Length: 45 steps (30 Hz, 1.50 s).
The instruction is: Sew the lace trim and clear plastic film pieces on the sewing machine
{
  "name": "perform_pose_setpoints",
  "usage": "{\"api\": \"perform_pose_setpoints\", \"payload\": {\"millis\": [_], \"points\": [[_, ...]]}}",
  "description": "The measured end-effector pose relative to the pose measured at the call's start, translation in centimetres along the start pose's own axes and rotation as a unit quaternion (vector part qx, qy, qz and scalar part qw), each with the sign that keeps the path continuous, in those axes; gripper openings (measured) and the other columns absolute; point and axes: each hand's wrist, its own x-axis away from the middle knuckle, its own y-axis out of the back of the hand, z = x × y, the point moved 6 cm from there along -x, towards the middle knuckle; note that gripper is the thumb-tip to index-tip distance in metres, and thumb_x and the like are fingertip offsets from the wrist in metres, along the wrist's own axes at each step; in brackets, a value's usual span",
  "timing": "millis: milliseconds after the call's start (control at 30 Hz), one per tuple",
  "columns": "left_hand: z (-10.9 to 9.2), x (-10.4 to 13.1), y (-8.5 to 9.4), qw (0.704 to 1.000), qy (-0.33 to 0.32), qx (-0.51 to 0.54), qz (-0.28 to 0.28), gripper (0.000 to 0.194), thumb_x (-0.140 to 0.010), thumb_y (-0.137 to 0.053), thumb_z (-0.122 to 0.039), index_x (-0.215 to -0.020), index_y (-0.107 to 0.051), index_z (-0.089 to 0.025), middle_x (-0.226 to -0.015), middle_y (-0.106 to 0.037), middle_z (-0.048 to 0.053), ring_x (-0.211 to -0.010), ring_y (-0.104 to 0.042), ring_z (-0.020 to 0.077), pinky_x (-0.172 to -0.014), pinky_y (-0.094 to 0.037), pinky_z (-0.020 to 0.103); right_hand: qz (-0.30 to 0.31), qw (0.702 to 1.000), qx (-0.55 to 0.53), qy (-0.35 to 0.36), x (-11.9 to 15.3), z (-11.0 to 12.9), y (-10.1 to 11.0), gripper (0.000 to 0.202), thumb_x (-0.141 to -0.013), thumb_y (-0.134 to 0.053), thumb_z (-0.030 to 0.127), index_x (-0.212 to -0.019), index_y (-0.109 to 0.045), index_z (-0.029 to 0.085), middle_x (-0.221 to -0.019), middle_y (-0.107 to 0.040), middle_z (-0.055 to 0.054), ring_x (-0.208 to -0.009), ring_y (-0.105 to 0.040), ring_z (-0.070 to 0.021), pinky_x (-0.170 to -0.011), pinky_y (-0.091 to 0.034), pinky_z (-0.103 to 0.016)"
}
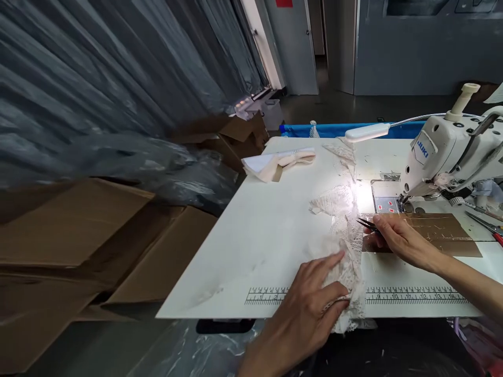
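Note:
A strip of white lace fabric (348,262) runs from the table's front edge toward the back, its upper part bunched under the lamp. My left hand (310,298) pinches the lace between thumb and fingers near the front edge, with the index finger stretched along it. In my right hand (396,238) are small dark thread snips (366,224), their pointed blades slightly apart and close to the lace's right edge. Beneath that hand lies a piece of brown cardboard (444,233) with loose thread bits on it.
A white sewing machine (448,149) stands at the right, with a lamp (367,132) over the table. Red-handled scissors (485,225) lie beside it. Folded cream fabric (279,162) rests at the back left. A printed ruler (416,297) follows the front edge. Cardboard boxes (70,225) stand at the left.

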Motion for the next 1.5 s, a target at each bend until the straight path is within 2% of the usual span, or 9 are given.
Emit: {"api": "perform_pose_setpoints", "payload": {"millis": [100, 200, 300, 433, 633, 867, 1233, 1500], "points": [[-0.3, 0.3, -0.2, 0.999, -0.002, -0.012, -0.039, 0.023, -0.089, -0.046, -0.004, -0.097, -0.064, -0.017, -0.111, -0.062, 0.011, -0.098, -0.062, 0.0218, -0.078, -0.059, 0.036, 0.021, 0.999, 0.019, -0.032, 0.4, -0.9, -0.7, 0.061, -0.095, -0.021, 0.067, -0.065, -0.047, 0.02, -0.062, -0.051, -0.001, -0.058, -0.047, -0.0129, -0.058, -0.037, -0.029], [-0.8, 0.9, 0.0, 0.997, -0.008, -0.024, -0.077, 0.026, -0.09, -0.043, -0.002, -0.101, -0.063, -0.016, -0.094, -0.061, 0.008, -0.082, -0.062, 0.0173, -0.069, -0.057, 0.03, 0.046, 0.996, 0.068, -0.03, 0.5, -0.9, -1.6, 0.059, -0.096, -0.022, 0.063, -0.065, -0.049, 0.02, -0.055, -0.045, 0.001, -0.052, -0.042, -0.0116, -0.055, -0.033, -0.028], [-0.8, 1.2, 0.0, 0.995, -0.007, -0.015, -0.096, 0.025, -0.091, -0.044, -0.003, -0.102, -0.063, -0.016, -0.089, -0.062, 0.006, -0.08, -0.061, 0.0156, -0.069, -0.056, 0.027, 0.058, 0.987, 0.147, -0.02, 0.1, -0.3, -2.4, 0.053, -0.098, -0.025, 0.053, -0.065, -0.051, 0.02, -0.05, -0.04, 0.002, -0.048, -0.035, -0.0107, -0.053, -0.027, -0.028], [-0.2, 1.5, 0.2, 0.991, 0.002, 0.023, -0.132, 0.02, -0.091, -0.048, -0.005, -0.098, -0.064, -0.016, -0.086, -0.062, 0.005, -0.08, -0.062, 0.0137, -0.07, -0.055, 0.023, 0.055, 0.97, 0.232, -0.05, -0.6, 0.4, -2.8, 0.049, -0.098, -0.03, 0.044, -0.06, -0.049, 0.02, -0.053, -0.048, -0.001, -0.047, -0.034, -0.0102, -0.052, -0.024, -0.028], [0.1, 1.8, 0.4, 0.986, 0.021, 0.042, -0.161, 0.019, -0.09, -0.05, -0.006, -0.094, -0.065, -0.017, -0.085, -0.063, 0.004, -0.08, -0.064, 0.0129, -0.072, -0.056, 0.022, 0.064, 0.942, 0.317, -0.09, -0.9, 1.6, -2.7, 0.046, -0.099, -0.038, 0.038, -0.059, -0.05, 0.02, -0.053, -0.049, -0.002, -0.047, -0.035, -0.0115, -0.053, -0.023, -0.028], [0.1, 1.9, 0.3, 0.984, 0.019, 0.044, -0.169, 0.018, -0.089, -0.052, -0.006, -0.094, -0.065, -0.017, -0.085, -0.064, 0.005, -0.079, -0.064, 0.0132, -0.07, -0.056, 0.022, 0.055, 0.95, 0.297, -0.079, -1.0, 1.9, -3.4, 0.039, -0.098, -0.039, 0.035, -0.064, -0.049, 0.02, -0.053, -0.042, 0.001, -0.049, -0.027, -0.0112, -0.052, -0.022, -0.028], [0.0, 1.9, 0.4, 0.981, 0.025, 0.031, -0.188, 0.018, -0.087, -0.052, -0.006, -0.093, -0.066, -0.017, -0.084, -0.065, 0.004, -0.076, -0.065, 0.0129, -0.068, -0.056, 0.021, 0.048, 0.962, 0.258, -0.079, -1.1, 1.7, -4.0, 0.039, -0.098, -0.037, 0.038, -0.066, -0.05, 0.02, -0.056, -0.054, -0.003, -0.051, -0.037, -0.0127, -0.055, -0.024, -0.028], [-0.1, 1.8, 0.4, 0.982, 0.025, 0.03, -0.185, 0.018, -0.088, -0.052, -0.006, -0.093, -0.066, -0.018, -0.085, -0.065, 0.004, -0.077, -0.065, 0.0131, -0.069, -0.056, 0.022, 0.009, 0.974, 0.224, -0.033, -1.3, 1.1, -4.6, 0.04, -0.099, -0.036, 0.038, -0.066, -0.05, 0.019, -0.058, -0.054, -0.003, -0.05, -0.039, -0.0117, -0.053, -0.024, -0.028]]}}
